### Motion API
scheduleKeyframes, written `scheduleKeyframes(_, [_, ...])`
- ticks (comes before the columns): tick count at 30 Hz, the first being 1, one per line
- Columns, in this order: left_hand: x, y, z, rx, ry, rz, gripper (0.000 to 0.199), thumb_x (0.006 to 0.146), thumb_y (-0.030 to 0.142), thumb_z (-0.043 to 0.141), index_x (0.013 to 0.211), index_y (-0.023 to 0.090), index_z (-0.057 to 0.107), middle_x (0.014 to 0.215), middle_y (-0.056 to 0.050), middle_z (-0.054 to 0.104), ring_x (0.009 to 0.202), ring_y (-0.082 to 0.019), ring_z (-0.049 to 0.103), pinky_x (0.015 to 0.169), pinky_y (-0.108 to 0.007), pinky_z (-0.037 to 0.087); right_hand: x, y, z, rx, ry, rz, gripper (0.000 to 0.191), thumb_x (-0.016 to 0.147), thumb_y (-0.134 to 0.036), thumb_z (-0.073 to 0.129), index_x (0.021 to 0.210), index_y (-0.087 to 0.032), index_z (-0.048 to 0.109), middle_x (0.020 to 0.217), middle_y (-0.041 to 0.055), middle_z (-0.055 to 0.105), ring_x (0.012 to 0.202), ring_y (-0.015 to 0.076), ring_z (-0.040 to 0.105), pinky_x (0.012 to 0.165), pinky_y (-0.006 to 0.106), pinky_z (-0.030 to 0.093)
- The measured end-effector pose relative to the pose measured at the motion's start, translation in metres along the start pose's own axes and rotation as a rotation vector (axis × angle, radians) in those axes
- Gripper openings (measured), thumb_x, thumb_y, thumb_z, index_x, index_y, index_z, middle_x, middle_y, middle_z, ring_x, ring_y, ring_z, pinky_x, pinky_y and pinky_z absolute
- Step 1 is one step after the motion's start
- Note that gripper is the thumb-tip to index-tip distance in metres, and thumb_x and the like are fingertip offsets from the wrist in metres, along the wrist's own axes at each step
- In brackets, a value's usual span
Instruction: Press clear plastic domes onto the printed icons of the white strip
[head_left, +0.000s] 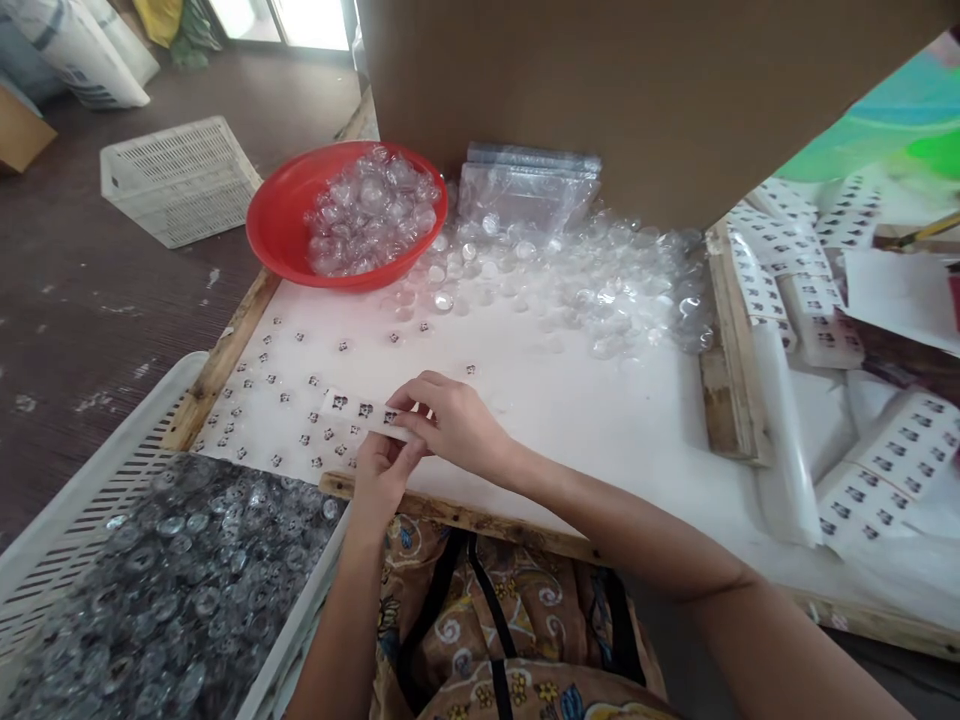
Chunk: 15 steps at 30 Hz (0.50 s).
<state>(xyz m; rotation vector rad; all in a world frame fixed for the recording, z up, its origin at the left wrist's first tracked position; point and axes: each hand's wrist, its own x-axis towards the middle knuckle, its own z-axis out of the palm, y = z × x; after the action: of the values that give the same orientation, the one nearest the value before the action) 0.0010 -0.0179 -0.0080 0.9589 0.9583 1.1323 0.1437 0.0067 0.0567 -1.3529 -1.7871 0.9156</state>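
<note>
The left hand (384,475) is pinching one end of the panda-print sticker strip (365,410), and the right hand (454,415) is also holding it, just beside. The strip is extending leftward over the white tabletop (600,425), near scattered panda prints (343,346). Behind these, a red basin (279,230) is containing clear plastic pieces (371,215).
</note>
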Motion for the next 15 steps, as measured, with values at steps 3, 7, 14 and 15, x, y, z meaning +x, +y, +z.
scheduleKeyframes(3, [0.001, 0.000, -0.001, 0.047, -0.038, 0.025, 0.038, 0.069, 0.030, 0.083, 0.102, 0.015, 0.069, 0.094, -0.007, 0.072, 0.089, -0.023, 0.069, 0.077, -0.032, 0.058, -0.004, -0.002, 0.002, 0.057, 0.037, -0.051, 0.016, 0.081, -0.004, 0.063, 0.085, -0.018, 0.069, 0.090, 0.0026, 0.063, 0.078, 0.0113, 0.058, 0.073, 0.024, 0.046])
scheduleKeyframes(7, [0.002, 0.002, 0.002, 0.035, -0.033, 0.002, 0.039, 0.070, 0.029, 0.081, 0.105, 0.015, 0.071, 0.097, -0.008, 0.072, 0.088, -0.023, 0.069, 0.073, -0.032, 0.059, -0.010, -0.008, -0.013, 0.344, 0.044, -0.076, 0.006, 0.080, -0.013, 0.068, 0.078, -0.019, 0.067, 0.084, 0.0012, 0.063, 0.080, 0.0124, 0.060, 0.073, 0.025, 0.049])
scheduleKeyframes(14, [-0.001, 0.012, 0.002, 0.012, -0.052, -0.087, 0.047, 0.072, 0.027, 0.080, 0.117, 0.019, 0.069, 0.079, -0.002, 0.068, 0.074, -0.014, 0.066, 0.066, -0.024, 0.060, -0.031, 0.054, -0.077, 0.213, 0.177, 0.310, 0.017, 0.080, -0.035, 0.066, 0.077, -0.018, 0.062, 0.069, -0.0005, 0.059, 0.060, 0.0104, 0.049, 0.055, 0.025, 0.039])
scheduleKeyframes(15, [-0.001, 0.014, 0.002, -0.001, -0.053, -0.097, 0.046, 0.072, 0.027, 0.080, 0.116, 0.019, 0.070, 0.078, -0.001, 0.068, 0.074, -0.014, 0.065, 0.066, -0.023, 0.060, -0.035, 0.066, -0.080, 0.172, 0.157, 0.369, 0.017, 0.079, -0.035, 0.065, 0.076, -0.018, 0.062, 0.067, -0.0010, 0.058, 0.058, 0.0104, 0.047, 0.053, 0.025, 0.037])
